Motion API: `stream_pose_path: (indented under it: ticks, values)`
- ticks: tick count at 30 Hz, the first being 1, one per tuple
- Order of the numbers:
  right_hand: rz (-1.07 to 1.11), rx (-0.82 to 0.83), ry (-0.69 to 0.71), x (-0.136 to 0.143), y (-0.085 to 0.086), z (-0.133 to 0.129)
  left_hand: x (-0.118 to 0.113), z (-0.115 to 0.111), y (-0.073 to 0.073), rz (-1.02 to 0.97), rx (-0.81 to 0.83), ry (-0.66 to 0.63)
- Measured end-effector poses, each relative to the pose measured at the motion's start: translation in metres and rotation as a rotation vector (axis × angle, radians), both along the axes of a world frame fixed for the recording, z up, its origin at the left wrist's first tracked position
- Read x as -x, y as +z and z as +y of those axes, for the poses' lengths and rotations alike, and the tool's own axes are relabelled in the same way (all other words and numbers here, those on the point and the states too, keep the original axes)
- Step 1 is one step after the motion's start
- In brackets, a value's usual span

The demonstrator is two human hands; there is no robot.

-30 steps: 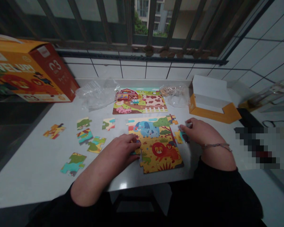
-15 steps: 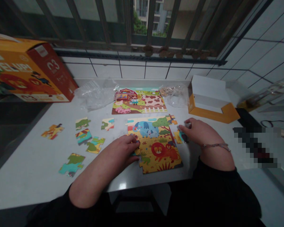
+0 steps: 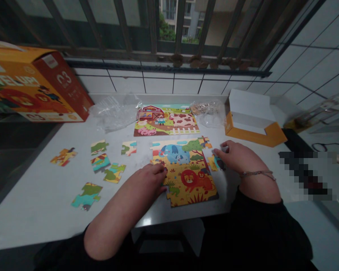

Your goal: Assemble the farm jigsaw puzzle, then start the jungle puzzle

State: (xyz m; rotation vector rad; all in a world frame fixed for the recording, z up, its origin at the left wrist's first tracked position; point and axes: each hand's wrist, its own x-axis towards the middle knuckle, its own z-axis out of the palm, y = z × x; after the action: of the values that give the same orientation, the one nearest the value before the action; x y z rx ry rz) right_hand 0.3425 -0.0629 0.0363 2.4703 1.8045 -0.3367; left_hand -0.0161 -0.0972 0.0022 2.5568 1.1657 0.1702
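Observation:
A partly joined jigsaw puzzle (image 3: pixel 183 173) with elephants and lions lies on the white counter. My left hand (image 3: pixel 152 177) is at its left edge, fingers closed on a puzzle piece that they almost wholly cover. To the right of the puzzle, my right hand (image 3: pixel 234 153) has its thumb and curled fingers at the upper edge of a yellow and teal puzzle piece (image 3: pixel 213 163). That piece sits slightly apart from the joined part. Several loose puzzle pieces lie at the left, among them a green and teal one (image 3: pixel 87 195) and an orange one (image 3: pixel 63 157).
Behind the puzzle lies a farm picture (image 3: pixel 166 120), between a clear plastic bag (image 3: pixel 110 114) and another bag (image 3: pixel 210 113) with pieces inside. An orange puzzle box (image 3: pixel 31 82) stands back left. An open carton (image 3: pixel 251 120) is at right, below the barred window.
My left hand has shifted slightly at the puzzle's left edge, and its fingers now cover the piece that showed partly before. The right hand stays where it was.

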Motion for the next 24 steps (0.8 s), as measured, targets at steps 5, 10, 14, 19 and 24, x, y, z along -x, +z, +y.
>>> stream_pose_path:
  ticks: [5, 10, 14, 19, 24]
  values:
    - [-0.012, -0.006, -0.016, -0.007, 0.000, 0.000, -0.004, -0.001, 0.004, -0.007, 0.024, 0.027]
    - [-0.110, -0.035, -0.087, -0.029, 0.002, -0.007, -0.005, 0.000, 0.007, -0.003, 0.022, 0.011]
    - [-0.111, 0.057, -0.130, -0.039, 0.003, -0.012, -0.007, 0.001, 0.006, 0.018, 0.002, 0.005]
    - [-0.065, 0.024, -0.081, -0.026, 0.006, -0.007, -0.011, 0.001, 0.005, 0.037, -0.016, 0.019]
    - [0.067, -0.207, 0.246, 0.010, 0.009, 0.004, -0.013, 0.003, 0.004, 0.010, -0.014, 0.024]
